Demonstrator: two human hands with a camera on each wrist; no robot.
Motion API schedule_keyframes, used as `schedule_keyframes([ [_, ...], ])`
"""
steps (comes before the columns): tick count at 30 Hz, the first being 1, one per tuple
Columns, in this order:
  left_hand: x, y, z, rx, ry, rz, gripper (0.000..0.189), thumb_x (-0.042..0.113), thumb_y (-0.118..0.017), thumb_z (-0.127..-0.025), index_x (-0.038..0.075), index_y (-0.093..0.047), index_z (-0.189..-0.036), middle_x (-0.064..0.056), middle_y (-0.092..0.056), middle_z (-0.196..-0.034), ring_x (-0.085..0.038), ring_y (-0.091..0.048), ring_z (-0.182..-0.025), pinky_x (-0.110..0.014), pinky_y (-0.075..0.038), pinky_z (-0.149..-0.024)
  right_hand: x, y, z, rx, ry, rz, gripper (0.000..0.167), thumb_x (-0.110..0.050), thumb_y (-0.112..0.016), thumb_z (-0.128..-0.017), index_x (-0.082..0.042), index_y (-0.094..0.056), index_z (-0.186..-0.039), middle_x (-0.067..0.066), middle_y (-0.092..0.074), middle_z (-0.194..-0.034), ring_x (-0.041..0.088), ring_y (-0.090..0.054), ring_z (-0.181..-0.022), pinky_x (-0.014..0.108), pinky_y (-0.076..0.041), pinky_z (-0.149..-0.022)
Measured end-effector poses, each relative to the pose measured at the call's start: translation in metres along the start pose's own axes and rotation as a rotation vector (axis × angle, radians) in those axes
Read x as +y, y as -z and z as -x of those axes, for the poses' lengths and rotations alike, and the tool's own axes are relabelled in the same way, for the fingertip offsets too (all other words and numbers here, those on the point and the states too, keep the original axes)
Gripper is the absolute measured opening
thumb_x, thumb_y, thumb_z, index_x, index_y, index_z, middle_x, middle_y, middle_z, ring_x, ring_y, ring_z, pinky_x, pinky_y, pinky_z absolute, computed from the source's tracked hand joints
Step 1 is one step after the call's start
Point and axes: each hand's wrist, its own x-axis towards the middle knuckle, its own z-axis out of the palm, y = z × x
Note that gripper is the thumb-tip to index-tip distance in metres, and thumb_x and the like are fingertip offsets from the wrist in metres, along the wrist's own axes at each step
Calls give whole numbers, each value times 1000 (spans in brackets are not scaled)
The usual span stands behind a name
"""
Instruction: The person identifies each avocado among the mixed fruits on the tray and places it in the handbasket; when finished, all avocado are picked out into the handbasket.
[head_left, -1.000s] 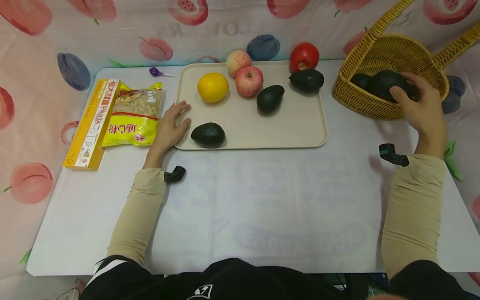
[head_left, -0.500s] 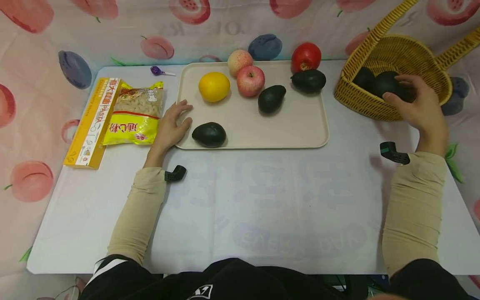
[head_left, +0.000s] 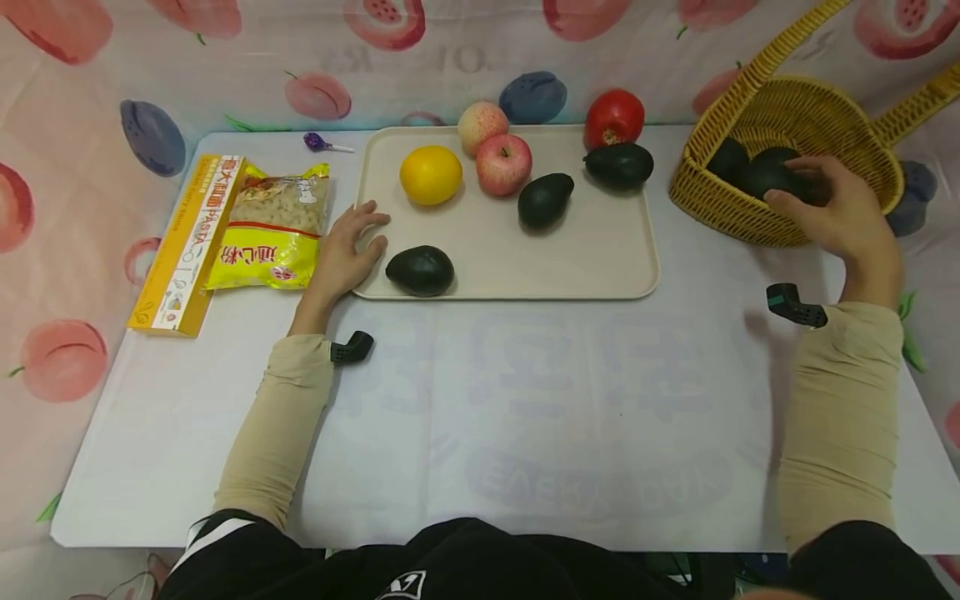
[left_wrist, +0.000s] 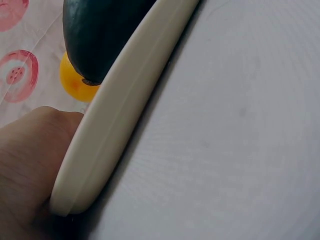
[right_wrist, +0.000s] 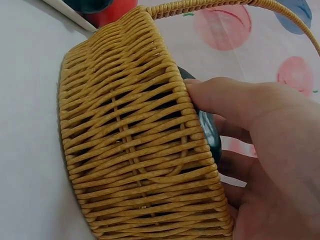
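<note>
My right hand (head_left: 851, 204) reaches over the near rim of the wicker basket (head_left: 705, 204) and grips a dark green avocado (head_left: 765, 177) inside it. In the right wrist view, the thumb and fingers are around the avocado (right_wrist: 209, 132), and the woven wall hides most of it. Another avocado (head_left: 727, 160) lies to its left in the basket. My left hand (head_left: 341, 254) rests at the left edge of the beige tray (head_left: 510, 271), fingers loosely spread. Beside its thumb lies an avocado (head_left: 420, 271); the left wrist view has the hand against the tray's corner.
On the tray sit a yellow lemon (head_left: 431, 175), a peach (head_left: 482, 127), a red apple (head_left: 504, 165), a tomato (head_left: 613, 118) and two more avocados (head_left: 545, 201). To the left are a pasta box (head_left: 187, 242), a yellow pasta bag (head_left: 270, 229) and a purple lollipop (head_left: 315, 142).
The right hand has lowered the avocado a little deeper into the basket, still holding it. My left hand stays at the tray's edge.
</note>
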Motion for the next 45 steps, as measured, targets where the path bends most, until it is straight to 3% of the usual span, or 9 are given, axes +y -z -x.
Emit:
schedule_keyframes([
  [4,0,0,0,-7,-1,-3,36,23,-56,-92,14,-58,-127,-4,-36,-152,-26,-18,-146,-47,-11,-120,2,2,-2,-59,29,0,71,-47,-51,-90,-19,-24,-150,28,-31,-147,47,-35,-124,66,-32,-96],
  [10,0,0,-1,-5,6,-11,36,23,-55,-93,14,-59,-127,-3,-36,-152,-26,-19,-146,-46,-11,-120,2,9,-12,-137,67,27,72,-47,-49,-92,-14,-23,-150,25,-20,-154,53,-27,-132,70,-27,-101],
  [19,-1,-1,0,-10,21,-23,36,24,-54,-93,15,-58,-128,-1,-35,-153,-24,-18,-147,-47,-10,-121,-2,7,-25,-234,55,70,77,-53,-47,-91,-9,-22,-150,30,-27,-150,52,-30,-128,69,-25,-102],
  [25,-2,0,0,-11,8,-12,36,24,-54,-93,16,-58,-128,-1,-35,-153,-25,-17,-147,-47,-10,-121,0,6,-30,-240,56,92,79,-53,-46,-91,-5,-22,-149,33,-29,-147,53,-31,-128,68,-27,-101],
  [35,-1,1,0,-9,13,-13,36,23,-54,-93,15,-58,-128,-2,-35,-153,-26,-17,-147,-48,-10,-120,-2,1,-29,-179,47,59,77,-55,-50,-89,-14,-26,-149,25,-28,-151,47,-31,-133,64,-27,-105],
  [37,-1,1,0,-8,10,-8,36,23,-54,-93,15,-58,-128,-2,-35,-153,-26,-17,-147,-48,-9,-120,-1,0,-28,-153,57,53,75,-54,-51,-89,-17,-27,-149,22,-31,-151,43,-35,-131,61,-31,-104],
  [40,-2,1,-1,-8,5,1,36,23,-54,-93,14,-58,-128,-2,-35,-153,-25,-16,-147,-48,-9,-120,1,0,-25,-98,69,17,69,-53,-54,-88,-23,-33,-147,8,-41,-146,22,-46,-122,45,-39,-98],
  [45,-2,0,0,-10,5,5,35,23,-54,-93,14,-58,-127,-2,-35,-153,-24,-16,-147,-48,-9,-120,2,-3,-20,28,97,-219,49,-38,-62,-88,-27,-50,-134,-20,-54,-113,-10,-46,-95,12,-36,-81],
])
